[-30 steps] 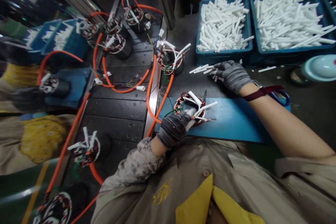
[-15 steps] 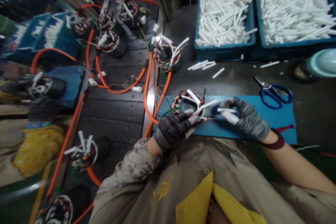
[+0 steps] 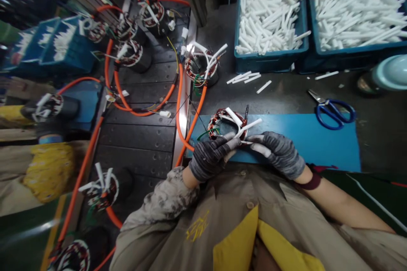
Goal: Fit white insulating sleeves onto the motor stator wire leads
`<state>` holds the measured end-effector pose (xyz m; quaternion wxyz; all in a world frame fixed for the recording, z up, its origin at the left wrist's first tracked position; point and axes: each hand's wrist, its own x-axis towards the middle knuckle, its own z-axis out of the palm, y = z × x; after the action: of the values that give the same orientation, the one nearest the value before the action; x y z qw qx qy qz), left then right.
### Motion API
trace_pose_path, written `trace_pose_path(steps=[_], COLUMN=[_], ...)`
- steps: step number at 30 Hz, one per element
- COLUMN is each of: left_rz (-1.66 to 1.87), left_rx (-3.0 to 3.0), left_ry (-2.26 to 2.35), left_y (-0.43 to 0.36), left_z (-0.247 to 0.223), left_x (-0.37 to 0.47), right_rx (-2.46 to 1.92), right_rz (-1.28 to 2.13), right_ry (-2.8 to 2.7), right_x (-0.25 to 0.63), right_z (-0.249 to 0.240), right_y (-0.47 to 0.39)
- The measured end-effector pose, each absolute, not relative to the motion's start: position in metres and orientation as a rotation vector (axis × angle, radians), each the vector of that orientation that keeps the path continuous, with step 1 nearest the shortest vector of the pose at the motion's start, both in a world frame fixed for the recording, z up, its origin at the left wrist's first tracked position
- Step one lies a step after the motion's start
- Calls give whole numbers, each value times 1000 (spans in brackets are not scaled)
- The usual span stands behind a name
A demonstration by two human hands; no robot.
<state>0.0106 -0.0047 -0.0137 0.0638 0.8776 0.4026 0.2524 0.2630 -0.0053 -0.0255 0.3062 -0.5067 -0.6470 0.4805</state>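
A motor stator (image 3: 213,125) with copper windings and white sleeves lies on the blue mat (image 3: 318,148) in front of me. My left hand (image 3: 211,156), in a grey glove with pale fingertips, is closed on a wire lead at the stator's near right edge. My right hand (image 3: 278,152), gloved alike, pinches a small white sleeve (image 3: 245,142) at that lead. The fingertips of both hands nearly meet there, hiding most of the lead and sleeve. Two thicker white sleeves (image 3: 254,124) stick up from the windings just beyond.
Blue scissors (image 3: 335,112) lie right on the mat's far edge. Behind are two blue bins (image 3: 270,60) full of white sleeves, several loose sleeves (image 3: 243,77) and a pale blue lidded container (image 3: 391,72). Leftward, stators with orange cables (image 3: 205,101) stand along a dark conveyor (image 3: 143,135); a co-worker's sleeve (image 3: 47,173) shows beyond.
My right hand has moved left with the white sleeve, from over the mat to the lead at my left fingertips. At far left, the co-worker's arms have shifted slightly.
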Motion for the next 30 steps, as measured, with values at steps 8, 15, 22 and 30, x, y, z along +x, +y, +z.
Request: trace_pose_path(steps=[8, 15, 22, 30], left_rz=[621, 191, 298, 624], left_rx=[2831, 2786, 2604, 2046], left_ry=[1309, 1503, 1377, 1489], left_y=[-13, -5, 8, -11], left_z=[-15, 6, -26, -8], left_x=[16, 11, 21, -23], right_rx=[-1290, -1419, -1520, -1640], right_rz=[1876, 1445, 1190, 1001], right_ry=[-1426, -1137, -1083, -1324], right_x=[237, 280, 297, 301], right_z=[-20, -34, -66, -86], right_y=[2, 4, -12, -21])
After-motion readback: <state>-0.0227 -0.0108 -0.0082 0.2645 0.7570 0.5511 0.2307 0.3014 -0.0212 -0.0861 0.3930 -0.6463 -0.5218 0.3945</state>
